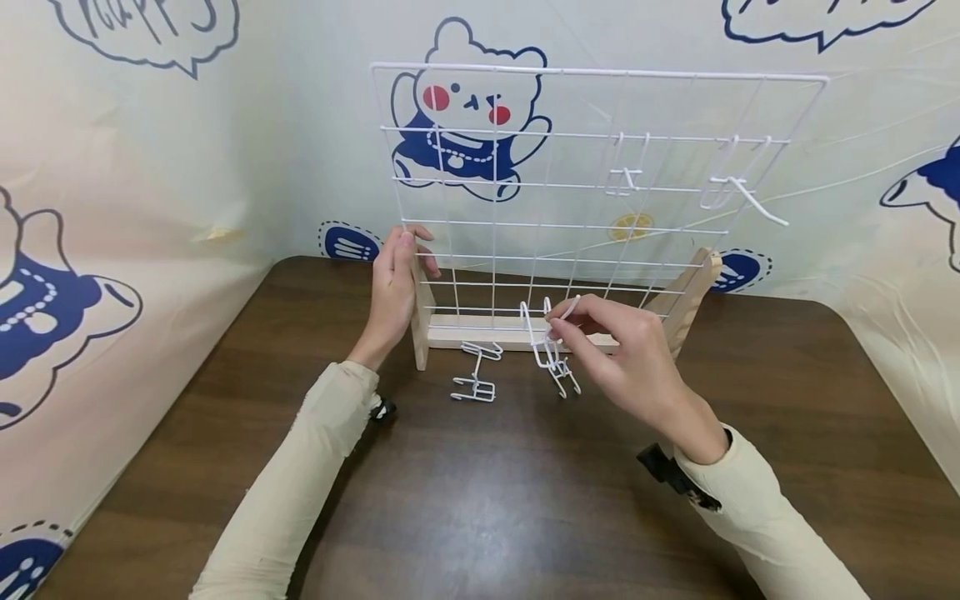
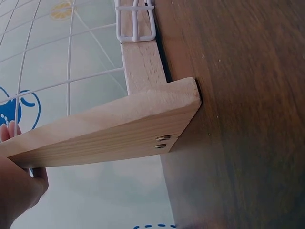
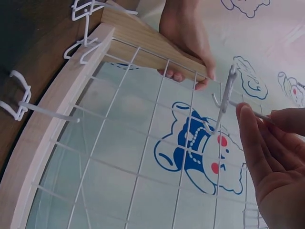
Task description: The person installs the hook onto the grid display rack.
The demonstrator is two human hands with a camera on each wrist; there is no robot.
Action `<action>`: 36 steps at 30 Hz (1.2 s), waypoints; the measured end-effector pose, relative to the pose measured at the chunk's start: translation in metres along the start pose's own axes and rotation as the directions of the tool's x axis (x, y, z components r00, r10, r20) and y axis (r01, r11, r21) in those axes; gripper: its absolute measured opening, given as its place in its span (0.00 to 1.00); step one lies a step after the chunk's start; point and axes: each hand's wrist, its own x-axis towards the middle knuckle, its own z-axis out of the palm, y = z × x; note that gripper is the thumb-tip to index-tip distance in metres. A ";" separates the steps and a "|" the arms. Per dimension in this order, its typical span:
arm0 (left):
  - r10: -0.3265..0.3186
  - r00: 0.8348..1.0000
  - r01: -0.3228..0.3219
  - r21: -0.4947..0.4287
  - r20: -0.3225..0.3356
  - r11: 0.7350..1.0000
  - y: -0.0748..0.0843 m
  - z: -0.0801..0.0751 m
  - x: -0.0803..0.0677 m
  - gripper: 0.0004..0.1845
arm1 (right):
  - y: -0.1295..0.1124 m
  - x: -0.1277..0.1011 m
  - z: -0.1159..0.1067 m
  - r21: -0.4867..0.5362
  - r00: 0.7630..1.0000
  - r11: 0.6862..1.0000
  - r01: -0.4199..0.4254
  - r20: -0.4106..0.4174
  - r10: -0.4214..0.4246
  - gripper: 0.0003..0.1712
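A white wire grid rack (image 1: 495,225) stands on wooden side supports joined by a wooden bar. My left hand (image 1: 393,271) grips the top of its left wooden support (image 2: 109,133), fingers wrapped round the edge. Between thumb and fingertips, my right hand (image 1: 626,354) pinches the prong of a white wire hook (image 3: 226,95). This hook is held up in front of the lower part of the grid, its two bent ends toward the wires. On the table below lie two similar hooks, one to the left (image 1: 476,375) and one (image 1: 562,379) partly behind the held one.
Two more white hooks hang on the grid's upper right, a shorter one (image 1: 626,175) and a long-pronged one (image 1: 738,183). The right wooden support (image 1: 693,292) is beyond my right hand. A printed cloth (image 1: 300,125) hangs behind the brown table (image 1: 480,517).
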 end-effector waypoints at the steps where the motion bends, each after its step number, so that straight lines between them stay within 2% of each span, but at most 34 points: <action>1: 0.001 1.000 -0.001 0.002 -0.001 1.000 0.000 0.000 0.000 0.20 | -0.001 0.001 0.001 0.004 1.000 1.000 0.004 -0.007 -0.004 0.05; 11: -0.028 0.999 0.028 -0.001 -0.025 1.000 0.004 0.001 -0.002 0.19 | -0.008 0.010 0.006 0.031 0.998 0.999 0.023 -0.056 -0.022 0.05; 19: -0.024 1.000 0.023 -0.008 -0.009 1.000 0.033 0.007 -0.004 0.18 | -0.013 0.017 0.011 0.052 0.995 0.997 0.053 -0.090 -0.048 0.06; 26: -0.005 1.000 0.005 -0.008 -0.016 1.000 0.033 0.008 -0.005 0.18 | -0.014 0.023 0.016 0.120 0.991 0.989 0.090 -0.113 -0.077 0.04; 32: 0.000 1.000 0.000 -0.004 -0.016 1.000 0.033 0.009 -0.004 0.18 | -0.015 0.028 0.017 0.078 0.982 0.992 0.099 -0.167 -0.085 0.04; 36: -0.006 1.000 0.005 -0.011 -0.021 1.000 0.034 0.008 -0.004 0.18 | -0.016 0.033 0.017 0.031 0.981 0.995 0.097 -0.174 -0.090 0.04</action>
